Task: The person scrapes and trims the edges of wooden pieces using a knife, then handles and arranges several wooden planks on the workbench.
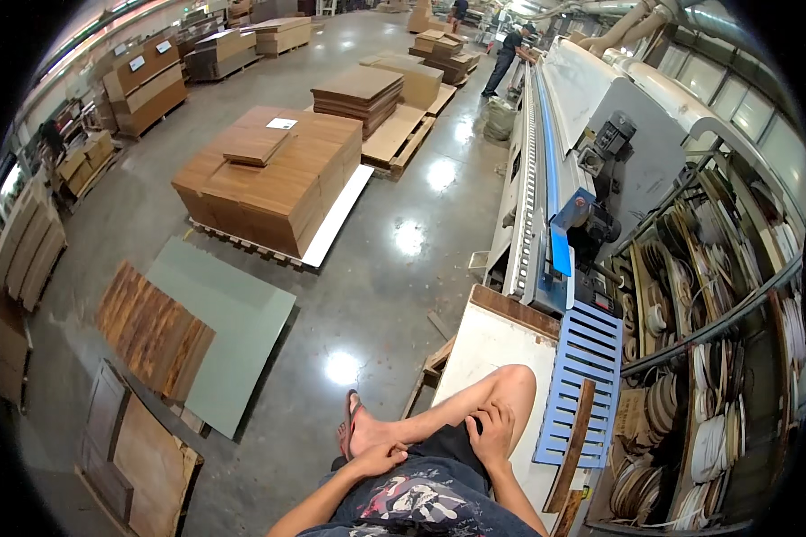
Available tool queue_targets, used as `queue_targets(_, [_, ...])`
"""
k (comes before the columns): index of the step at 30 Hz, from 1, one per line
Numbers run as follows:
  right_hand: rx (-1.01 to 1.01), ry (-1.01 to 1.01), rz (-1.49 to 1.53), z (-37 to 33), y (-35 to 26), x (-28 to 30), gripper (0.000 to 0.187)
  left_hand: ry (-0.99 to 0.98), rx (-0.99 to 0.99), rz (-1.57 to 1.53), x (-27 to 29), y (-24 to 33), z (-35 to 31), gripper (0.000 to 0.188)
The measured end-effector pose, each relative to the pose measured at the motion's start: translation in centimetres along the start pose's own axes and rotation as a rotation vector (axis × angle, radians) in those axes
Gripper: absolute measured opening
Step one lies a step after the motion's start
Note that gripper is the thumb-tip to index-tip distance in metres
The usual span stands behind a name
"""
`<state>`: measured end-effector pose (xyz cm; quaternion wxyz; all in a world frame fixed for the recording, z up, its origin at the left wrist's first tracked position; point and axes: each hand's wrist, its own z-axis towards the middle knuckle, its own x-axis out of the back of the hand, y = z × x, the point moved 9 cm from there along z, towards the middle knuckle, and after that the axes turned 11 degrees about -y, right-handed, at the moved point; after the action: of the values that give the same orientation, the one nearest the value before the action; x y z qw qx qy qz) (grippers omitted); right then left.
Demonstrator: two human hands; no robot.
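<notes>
My left hand rests on my lap beside my bent leg, close to the ankle, its fingers lying loosely with nothing in them. My right hand lies against the inner side of my leg below the knee, fingers bent and apart, also without an object. One foot in a flip-flop shows on the left. Right of my knee is a blue slotted panel, with a narrow brown wood strip lying across it. Under my leg is a white tabletop with a brown edge.
A long edge-processing machine runs ahead on the right, beside shelves of coiled edging strips. Wood panel stacks stand on pallets to the left. A grey-green board lies nearer. Another person stands at the machine's far end.
</notes>
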<state>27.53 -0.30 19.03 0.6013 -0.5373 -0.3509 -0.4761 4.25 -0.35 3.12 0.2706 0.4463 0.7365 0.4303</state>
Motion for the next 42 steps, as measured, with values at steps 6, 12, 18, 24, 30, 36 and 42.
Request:
queue_targets(6, [-0.013,-0.009,-0.006,0.1,-0.1,0.0,0.014,0.041,-0.023,0.073,0.2,0.6,-0.3,0.044])
queue_targets(12, [-0.020,-0.005,-0.019,0.1,-0.1,-0.1,0.014,0.086,-0.054,0.066,0.2,-0.2,-0.3,0.043])
queue_targets(18, [-0.020,0.000,-0.022,0.1,-0.2,0.0,0.013,0.088,-0.053,0.049,0.3,0.6,-0.8,0.041])
queue_targets(24, [-0.022,-0.007,-0.026,0.1,-0.2,-0.1,0.012,0.095,-0.052,0.037,0.4,0.4,-0.7,0.041])
queue_targets(30, [-0.003,0.014,-0.032,0.2,-0.5,0.2,0.012,0.095,-0.070,0.049,0.4,1.0,-0.8,0.041])
queue_targets(36, [0.006,0.016,-0.038,0.2,-0.5,0.0,0.011,0.111,-0.094,0.051,0.4,1.1,-1.1,0.041])
queue_targets(42, [0.001,0.006,-0.032,0.2,-0.7,0.0,0.013,0.115,-0.088,0.081,0.4,0.9,-1.3,0.040])
